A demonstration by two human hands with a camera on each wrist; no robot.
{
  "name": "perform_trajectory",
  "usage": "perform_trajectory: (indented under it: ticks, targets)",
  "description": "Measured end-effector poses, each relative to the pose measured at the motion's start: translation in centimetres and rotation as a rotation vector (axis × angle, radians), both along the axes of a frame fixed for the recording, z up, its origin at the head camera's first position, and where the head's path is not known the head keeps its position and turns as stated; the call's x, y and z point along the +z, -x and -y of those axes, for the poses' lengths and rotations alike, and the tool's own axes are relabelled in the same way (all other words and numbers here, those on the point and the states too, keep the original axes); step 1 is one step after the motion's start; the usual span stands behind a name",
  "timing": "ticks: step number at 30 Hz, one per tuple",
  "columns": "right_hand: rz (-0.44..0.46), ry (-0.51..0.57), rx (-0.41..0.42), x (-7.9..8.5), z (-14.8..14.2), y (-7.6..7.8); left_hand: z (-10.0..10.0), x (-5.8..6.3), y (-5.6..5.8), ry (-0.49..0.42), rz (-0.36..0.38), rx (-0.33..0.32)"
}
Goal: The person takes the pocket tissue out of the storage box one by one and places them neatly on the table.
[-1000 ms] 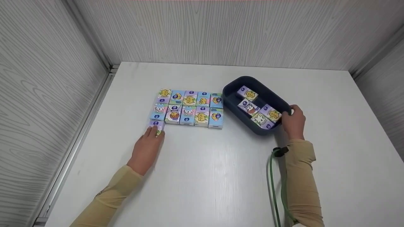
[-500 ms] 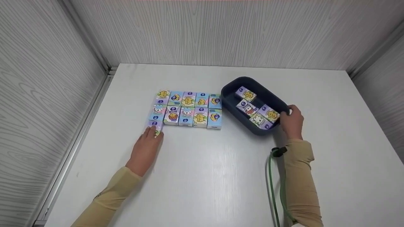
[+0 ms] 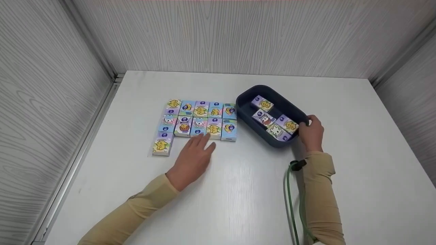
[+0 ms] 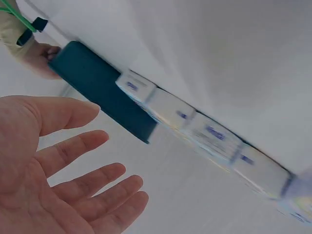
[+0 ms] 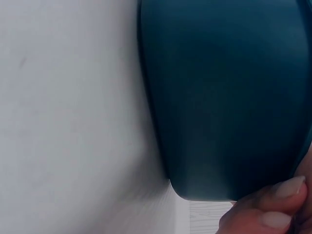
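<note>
My left hand is held with its fingers loosely extended just in front of two rows of small cartoon-printed packs. Nothing lies in its palm in the left wrist view, where the fingers are spread apart. At the left end of these rows, a single purple-and-yellow pack starts a third row. My right hand grips the near right corner of a dark blue rectangular bin. Several more packs lie inside it. From the right wrist, the bin's smooth wall fills much of the view, with fingertips at its rim.
All this stands on a white table. Grey wood-grain panels enclose it at the back and sides. A green cord with a black clip runs along the right forearm.
The left hand has let go of the single pack at the lower left and moved right. That pack stays in place, now fully visible. The right hand keeps its hold on the bin.
</note>
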State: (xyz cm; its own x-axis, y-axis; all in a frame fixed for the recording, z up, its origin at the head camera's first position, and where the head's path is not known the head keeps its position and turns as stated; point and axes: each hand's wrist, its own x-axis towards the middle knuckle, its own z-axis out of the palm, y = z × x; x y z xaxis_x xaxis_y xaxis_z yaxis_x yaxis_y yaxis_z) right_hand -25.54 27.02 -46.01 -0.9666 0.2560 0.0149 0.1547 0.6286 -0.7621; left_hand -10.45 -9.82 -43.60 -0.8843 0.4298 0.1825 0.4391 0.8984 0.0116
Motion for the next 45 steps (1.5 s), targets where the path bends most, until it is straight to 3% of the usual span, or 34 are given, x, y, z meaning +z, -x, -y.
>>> perform_trajectory:
  ticks: [8,11,14,19,24,27,32,38,42,45]
  targets:
    - [-0.005,0.014,0.002,-0.1,0.5,-0.2,-8.7,1.4,2.5,-0.095,-0.021,-0.256]
    - [-0.009,0.014,-0.004,-0.1,0.4,-0.1,-12.0,1.5,3.7,-0.125,-0.015,-0.322]
    - [-0.017,0.010,-0.017,-0.2,0.3,0.0,-14.8,1.4,5.3,-0.120,-0.018,-0.348]
    - [-0.020,0.041,-0.016,-0.4,0.3,0.1,-17.7,0.9,8.2,-0.049,-0.014,-0.285]
    - [-0.008,0.051,-0.011,-0.5,0.4,-0.1,-18.8,0.2,10.3,-0.052,0.080,-0.212]
    - [-0.018,0.034,-0.013,-0.4,0.3,-0.1,-19.3,0.0,11.0,-0.086,0.132,-0.187]
    - [-0.025,0.010,-0.017,-0.2,0.1,0.2,-20.2,-0.1,12.2,-0.096,0.132,-0.150]
    - [0.005,0.017,-0.028,-0.3,-0.1,0.4,-21.3,0.0,13.3,-0.024,0.116,-0.088]
    - [0.018,0.016,-0.033,-0.3,-0.1,0.4,-21.7,0.1,13.9,0.013,0.173,-0.031]
    - [0.016,0.012,-0.033,-0.2,0.0,0.4,-21.8,0.2,14.3,-0.030,0.226,-0.004]
